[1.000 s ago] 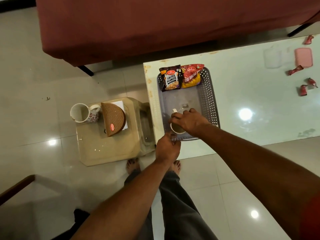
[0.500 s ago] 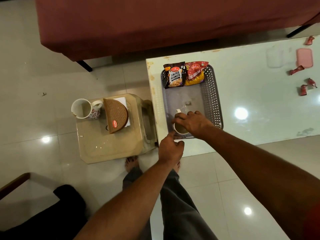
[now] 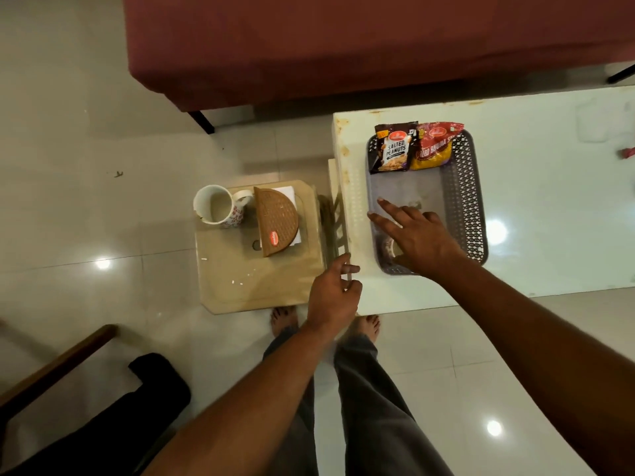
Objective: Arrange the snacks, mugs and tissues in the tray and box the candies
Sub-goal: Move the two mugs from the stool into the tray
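A grey perforated tray [image 3: 469, 187] sits on the white table. Two snack packets lean at its far end: salted peanuts [image 3: 393, 148] and a red-and-yellow packet [image 3: 433, 147]. A mug [image 3: 384, 248] stands in the tray's near left corner, mostly hidden under my right hand [image 3: 417, 239], which hovers over it with fingers spread. My left hand [image 3: 335, 294] hangs loosely curled and empty at the table's near left corner. On the beige stool [image 3: 240, 283] stand a second, floral mug [image 3: 218, 209] and a brown half-round tissue holder [image 3: 276, 221] with white tissues.
A maroon sofa [image 3: 343, 39] runs along the far side. One red candy [image 3: 628, 152] shows at the table's right edge. My bare feet [image 3: 285, 319] stand on the glossy tiles between stool and table. A dark wooden chair arm [image 3: 58, 365] is at lower left.
My right hand has let go of the mug in the tray and opened its fingers above it. The left hand drifted slightly left. The view shifted left, putting most candies out of frame.
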